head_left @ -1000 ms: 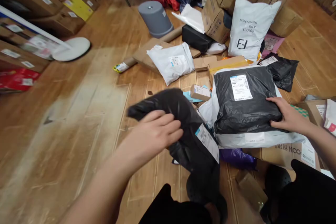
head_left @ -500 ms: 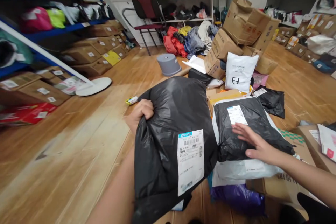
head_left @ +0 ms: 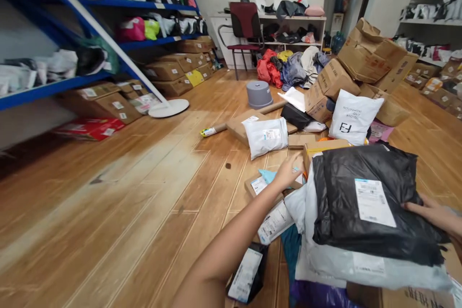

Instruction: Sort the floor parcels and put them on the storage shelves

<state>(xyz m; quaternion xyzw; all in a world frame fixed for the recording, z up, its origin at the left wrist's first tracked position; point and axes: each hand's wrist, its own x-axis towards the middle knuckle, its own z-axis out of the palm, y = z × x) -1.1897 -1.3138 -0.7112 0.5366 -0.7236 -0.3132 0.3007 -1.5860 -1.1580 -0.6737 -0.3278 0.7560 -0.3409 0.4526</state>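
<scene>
A black plastic mailing bag (head_left: 337, 192) with a white shipping label lies on top of white mailing bags (head_left: 407, 269) at the right. My right hand (head_left: 431, 211) holds its right edge, thumb on top; the other fingers are partly hidden. Just left of the stack, my left hand (head_left: 288, 171) is stretched out with thumb and fingers apart, holding nothing. It is close to a cardboard box with a yellow top (head_left: 325, 146) and above a flat labelled box (head_left: 254, 187). A white labelled packet (head_left: 276, 221) and a small black packet (head_left: 247, 272) lie below my left forearm.
Beyond are a white parcel (head_left: 267, 137), a cardboard tube (head_left: 220, 128), a grey stool (head_left: 259, 95) and piled cartons (head_left: 371, 53). A slanting white stand (head_left: 169, 107) and blue shelving (head_left: 126, 45) are at the left. A red chair (head_left: 245, 24) stands farther back.
My left hand has let go of the black mailing bag and moved right, beside the stack. My right hand has gone from hovering over the stack to its right edge. The view has swung left.
</scene>
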